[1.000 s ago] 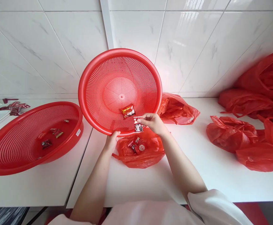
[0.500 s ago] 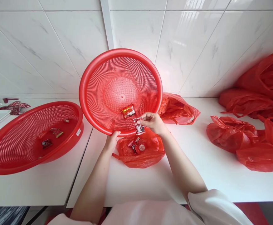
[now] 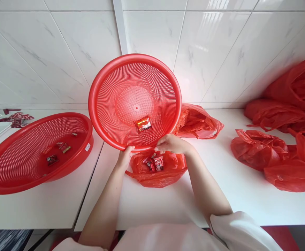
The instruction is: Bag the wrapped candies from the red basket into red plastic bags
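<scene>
A red plastic basket (image 3: 136, 75) is tilted up toward me, its bottom facing forward. My left hand (image 3: 126, 156) is closed on its lower rim, thumb over the edge. One red and gold snack packet (image 3: 143, 123) lies inside the basket. Below the rim, a red plastic bag (image 3: 154, 179) stands with its mouth spread, holding several small wrapped packets. A red and white packet (image 3: 159, 163) rests on top of them. My right hand (image 3: 171, 143) hovers over the bag beside the basket's lower right rim, fingers loosely bent and apart, with nothing visible in them.
At left, a second red basket (image 3: 86, 129) leans at a slant with several packets in it. More wrappers (image 3: 16, 120) lie behind it. A red bag (image 3: 199, 122) sits by the tiled wall, and several red bags (image 3: 262, 148) crowd the right side.
My right hand has let go of the small packet, which now lies in the bag, and has moved slightly down. The left hand and the basket have stayed put.
</scene>
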Action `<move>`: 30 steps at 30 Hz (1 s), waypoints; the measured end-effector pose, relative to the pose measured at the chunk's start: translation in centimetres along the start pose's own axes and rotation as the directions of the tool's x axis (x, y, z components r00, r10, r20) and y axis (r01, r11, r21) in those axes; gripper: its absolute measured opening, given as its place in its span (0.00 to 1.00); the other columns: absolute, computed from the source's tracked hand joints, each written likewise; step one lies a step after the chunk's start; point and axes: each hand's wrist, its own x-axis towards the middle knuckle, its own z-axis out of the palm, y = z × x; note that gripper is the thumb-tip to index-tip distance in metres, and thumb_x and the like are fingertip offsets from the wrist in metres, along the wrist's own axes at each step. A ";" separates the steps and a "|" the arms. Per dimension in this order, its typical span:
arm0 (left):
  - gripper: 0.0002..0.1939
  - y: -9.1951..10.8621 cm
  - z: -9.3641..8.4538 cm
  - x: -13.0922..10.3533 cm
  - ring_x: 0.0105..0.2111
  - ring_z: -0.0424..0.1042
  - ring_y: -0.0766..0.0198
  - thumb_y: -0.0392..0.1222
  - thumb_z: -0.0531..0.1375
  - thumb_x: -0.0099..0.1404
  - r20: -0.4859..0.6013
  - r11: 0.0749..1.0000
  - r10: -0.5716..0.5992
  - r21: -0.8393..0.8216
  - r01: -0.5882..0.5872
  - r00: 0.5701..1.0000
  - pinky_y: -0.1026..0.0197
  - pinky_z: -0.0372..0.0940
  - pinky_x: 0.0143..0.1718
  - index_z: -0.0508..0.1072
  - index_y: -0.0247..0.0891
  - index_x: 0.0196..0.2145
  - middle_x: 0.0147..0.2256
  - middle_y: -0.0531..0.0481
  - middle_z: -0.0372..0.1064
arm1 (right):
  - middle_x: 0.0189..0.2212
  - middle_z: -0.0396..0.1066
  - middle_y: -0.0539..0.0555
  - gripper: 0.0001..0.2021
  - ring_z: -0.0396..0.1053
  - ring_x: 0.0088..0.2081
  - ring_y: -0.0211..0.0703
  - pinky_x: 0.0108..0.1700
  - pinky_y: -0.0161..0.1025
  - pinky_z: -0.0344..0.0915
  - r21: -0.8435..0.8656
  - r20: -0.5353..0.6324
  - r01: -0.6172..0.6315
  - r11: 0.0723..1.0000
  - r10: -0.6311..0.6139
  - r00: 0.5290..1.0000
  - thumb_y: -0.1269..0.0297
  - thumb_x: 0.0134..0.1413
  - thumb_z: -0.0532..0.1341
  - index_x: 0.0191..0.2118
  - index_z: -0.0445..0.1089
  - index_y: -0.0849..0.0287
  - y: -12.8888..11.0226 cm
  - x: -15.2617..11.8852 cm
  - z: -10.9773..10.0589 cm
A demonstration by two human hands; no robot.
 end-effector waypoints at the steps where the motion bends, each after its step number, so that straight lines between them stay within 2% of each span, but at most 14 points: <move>1: 0.15 -0.1 0.0 0.0 0.41 0.75 0.49 0.40 0.60 0.52 0.002 1.000 0.006 -0.003 -0.006 1.000 0.49 0.70 0.43 0.73 0.33 0.38 0.35 0.43 0.74 | 0.23 0.74 0.51 0.14 0.71 0.27 0.40 0.31 0.35 0.64 -0.051 -0.024 -0.004 0.999 0.003 1.000 0.55 0.54 0.61 0.28 0.74 0.60 0.0 0.0 0.0; 3: 0.16 -0.3 -0.1 0.1 0.41 0.75 0.49 0.39 0.60 0.53 -0.005 1.000 0.018 -0.004 -0.018 1.000 0.49 0.70 0.41 0.73 0.34 0.40 0.35 0.44 0.74 | 0.24 0.74 0.51 0.13 0.70 0.27 0.40 0.32 0.35 0.63 -0.155 -0.144 0.005 0.988 -0.028 0.989 0.56 0.57 0.59 0.29 0.74 0.60 0.0 0.2 0.2; 6: 0.17 -0.6 -0.4 0.3 0.40 0.75 0.49 0.39 0.60 0.52 -0.012 0.999 0.033 0.001 -0.033 0.999 0.51 0.71 0.39 0.72 0.35 0.41 0.37 0.44 0.74 | 0.30 0.75 0.53 0.13 0.71 0.31 0.40 0.37 0.37 0.65 -0.283 -0.351 0.016 0.959 -0.119 0.929 0.57 0.61 0.55 0.35 0.73 0.60 -0.1 0.8 0.7; 8: 0.16 -0.8 -0.6 0.4 0.40 0.75 0.50 0.40 0.60 0.52 -0.001 0.999 0.033 0.008 -0.033 0.999 0.52 0.71 0.38 0.73 0.36 0.41 0.37 0.44 0.74 | 0.42 0.75 0.57 0.15 0.71 0.43 0.44 0.48 0.40 0.65 -0.380 -0.452 0.032 0.924 -0.216 0.865 0.56 0.62 0.54 0.44 0.72 0.59 0.0 1.4 1.2; 10: 0.15 -1.0 -0.7 0.3 0.40 0.75 0.50 0.40 0.61 0.52 0.019 0.999 0.014 0.031 -0.015 1.000 0.53 0.71 0.37 0.73 0.36 0.40 0.36 0.45 0.74 | 0.58 0.63 0.62 0.22 0.61 0.59 0.50 0.60 0.47 0.55 -0.510 -0.498 0.007 0.860 -0.302 0.813 0.52 0.62 0.54 0.56 0.65 0.60 0.3 1.9 1.8; 11: 0.15 -1.0 -0.8 0.3 0.40 0.75 0.50 0.41 0.62 0.52 0.031 0.999 -0.003 0.045 0.001 1.000 0.54 0.70 0.37 0.73 0.36 0.39 0.35 0.45 0.74 | 0.64 0.54 0.63 0.28 0.52 0.64 0.53 0.64 0.52 0.48 -0.568 -0.499 -0.028 0.822 -0.317 0.807 0.49 0.60 0.54 0.61 0.60 0.60 0.5 2.1 2.2; 13: 0.15 -1.2 -0.7 0.1 0.39 0.75 0.51 0.41 0.62 0.52 0.062 0.997 -0.039 0.066 0.035 0.997 0.54 0.70 0.37 0.73 0.36 0.39 0.36 0.45 0.74 | 0.69 0.39 0.63 0.37 0.37 0.69 0.57 0.66 0.61 0.36 -0.632 -0.477 -0.100 0.769 -0.284 0.832 0.44 0.58 0.54 0.67 0.49 0.60 1.0 2.5 2.8; 15: 0.16 -1.3 -0.5 -0.1 0.40 0.75 0.51 0.41 0.62 0.53 0.090 0.996 -0.055 0.071 0.049 0.994 0.54 0.70 0.38 0.73 0.36 0.41 0.38 0.45 0.74 | 0.69 0.36 0.64 0.41 0.32 0.69 0.58 0.65 0.64 0.36 -0.637 -0.424 -0.117 0.762 -0.219 0.879 0.40 0.57 0.53 0.68 0.45 0.60 1.5 2.6 3.2; 17: 0.17 -1.4 -0.3 -0.2 0.40 0.75 0.51 0.41 0.61 0.53 0.098 0.997 -0.053 0.069 0.046 0.994 0.54 0.69 0.39 0.73 0.36 0.42 0.40 0.44 0.74 | 0.68 0.43 0.64 0.39 0.37 0.69 0.58 0.64 0.62 0.44 -0.608 -0.313 -0.060 0.791 -0.170 0.934 0.39 0.57 0.52 0.67 0.50 0.59 1.6 2.6 3.4; 19: 0.17 -1.3 -0.2 -0.2 0.41 0.74 0.51 0.41 0.60 0.53 0.094 0.997 -0.048 0.056 0.043 0.994 0.53 0.69 0.40 0.73 0.35 0.42 0.39 0.44 0.74 | 0.64 0.54 0.64 0.37 0.49 0.66 0.58 0.61 0.58 0.52 -0.562 -0.181 0.014 0.827 -0.139 0.974 0.39 0.55 0.54 0.64 0.56 0.57 1.5 2.4 3.3; 22: 0.18 -1.1 -0.3 0.1 0.41 0.74 0.51 0.41 0.59 0.53 0.086 1.000 -0.009 0.016 0.008 0.996 0.52 0.69 0.40 0.73 0.34 0.42 0.38 0.44 0.74 | 0.57 0.64 0.63 0.41 0.62 0.58 0.58 0.56 0.53 0.60 -0.498 -0.074 0.067 0.865 -0.119 0.990 0.43 0.45 0.65 0.63 0.59 0.56 0.9 2.1 3.0; 24: 0.17 -0.9 -0.7 0.5 0.40 0.75 0.51 0.41 0.59 0.53 0.042 0.999 0.046 0.013 -0.047 0.998 0.53 0.70 0.38 0.72 0.35 0.41 0.38 0.45 0.74 | 0.52 0.69 0.61 0.37 0.68 0.52 0.54 0.52 0.47 0.64 -0.437 -0.057 0.094 0.894 -0.131 0.990 0.52 0.43 0.69 0.60 0.61 0.55 0.4 1.9 2.9; 27: 0.15 -0.5 -1.4 0.9 0.38 0.75 0.51 0.41 0.59 0.52 -0.050 0.993 0.108 0.057 -0.106 0.993 0.54 0.71 0.35 0.72 0.36 0.39 0.35 0.45 0.73 | 0.44 0.75 0.55 0.22 0.73 0.43 0.45 0.46 0.39 0.66 -0.324 -0.061 0.156 0.933 -0.185 0.981 0.65 0.51 0.65 0.54 0.68 0.55 -0.5 1.5 2.6; 30: 0.16 0.0 -1.9 1.0 0.38 0.74 0.51 0.44 0.58 0.53 -0.089 0.991 0.119 0.072 -0.113 0.989 0.55 0.71 0.32 0.70 0.36 0.39 0.36 0.45 0.73 | 0.41 0.76 0.52 0.16 0.73 0.40 0.43 0.44 0.38 0.66 -0.255 -0.176 0.183 0.950 -0.232 0.957 0.67 0.57 0.59 0.52 0.71 0.55 -1.5 1.1 2.3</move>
